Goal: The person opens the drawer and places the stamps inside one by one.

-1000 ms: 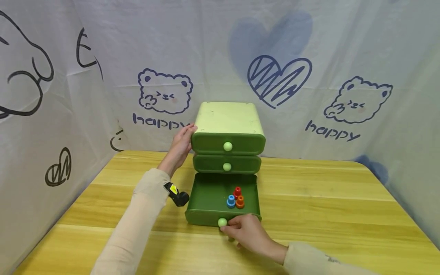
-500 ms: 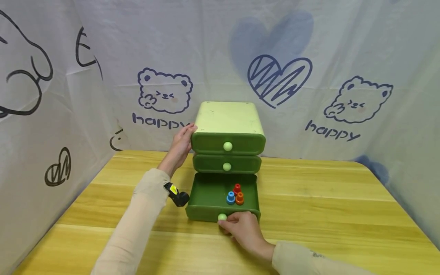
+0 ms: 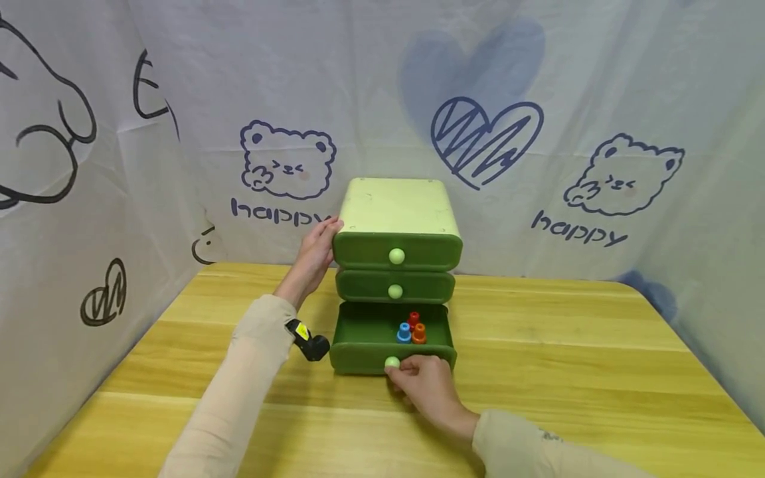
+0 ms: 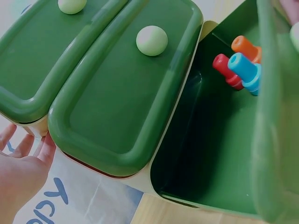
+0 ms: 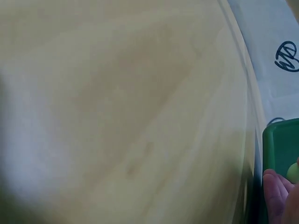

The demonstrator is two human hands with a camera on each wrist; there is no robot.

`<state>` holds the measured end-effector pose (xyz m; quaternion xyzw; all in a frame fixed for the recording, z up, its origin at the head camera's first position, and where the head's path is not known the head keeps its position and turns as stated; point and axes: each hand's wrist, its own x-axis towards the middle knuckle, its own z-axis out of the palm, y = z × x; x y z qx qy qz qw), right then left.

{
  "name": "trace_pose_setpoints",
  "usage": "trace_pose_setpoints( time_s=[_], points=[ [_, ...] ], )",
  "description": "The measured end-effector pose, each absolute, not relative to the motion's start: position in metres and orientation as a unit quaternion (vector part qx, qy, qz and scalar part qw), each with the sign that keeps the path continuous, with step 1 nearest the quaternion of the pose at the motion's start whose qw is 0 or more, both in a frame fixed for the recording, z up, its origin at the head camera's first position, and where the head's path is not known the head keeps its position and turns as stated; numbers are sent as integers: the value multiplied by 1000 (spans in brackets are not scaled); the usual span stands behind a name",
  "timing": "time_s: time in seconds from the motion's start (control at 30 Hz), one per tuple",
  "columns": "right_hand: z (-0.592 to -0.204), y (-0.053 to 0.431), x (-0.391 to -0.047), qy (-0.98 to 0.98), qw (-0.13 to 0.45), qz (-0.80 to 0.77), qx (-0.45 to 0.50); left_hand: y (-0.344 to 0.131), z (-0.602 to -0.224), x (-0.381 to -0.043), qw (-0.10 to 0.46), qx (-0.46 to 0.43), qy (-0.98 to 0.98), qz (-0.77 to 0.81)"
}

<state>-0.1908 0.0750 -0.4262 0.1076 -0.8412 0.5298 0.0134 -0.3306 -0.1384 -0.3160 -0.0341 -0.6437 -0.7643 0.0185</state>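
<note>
A small green cabinet [image 3: 397,206] with a pale top and three drawers stands on the table. Its bottom drawer [image 3: 361,360] is partly pulled out. My right hand [image 3: 429,392] pinches that drawer's round pale knob [image 3: 392,362] between thumb and fingers. Inside the drawer, blue [image 4: 244,70], red [image 4: 226,70] and orange [image 4: 245,46] stepped plastic pegs stand close together toward the right side. My left hand [image 3: 313,257] rests against the cabinet's left side near the top, fingers extended. The right wrist view catches only part of the right hand [image 5: 276,196] at the lower right corner.
The upper drawer [image 3: 364,251] and the middle drawer [image 3: 361,285] are closed, each with a round knob. Under everything lies a wood-grain table [image 3: 568,358]. White cloth [image 3: 382,79] with drawn bears and hearts hangs behind and at both sides.
The bottom drawer has slid inward toward the cabinet, carrying the three pegs, with my right hand moving along on its knob. My left hand has stayed at the cabinet's side.
</note>
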Motion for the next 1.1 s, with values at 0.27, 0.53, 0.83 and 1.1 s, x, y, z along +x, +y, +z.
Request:
trace_pose_setpoints(
  time_s=[0.27,0.53,0.83,1.1],
  points=[
    [-427,71,-210,-856,61,492,146,-140,-318,-331,22,-37,-645,-763],
    [-429,70,-226,-867,83,474,130,-139,-319,-331,17,-37,-643,-765],
    [-426,70,-241,-863,47,494,95,-137,-319,-330,17,-37,-650,-759],
    [-426,67,-250,-860,48,500,87,-138,-319,-332,20,-35,-647,-762]
  ],
)
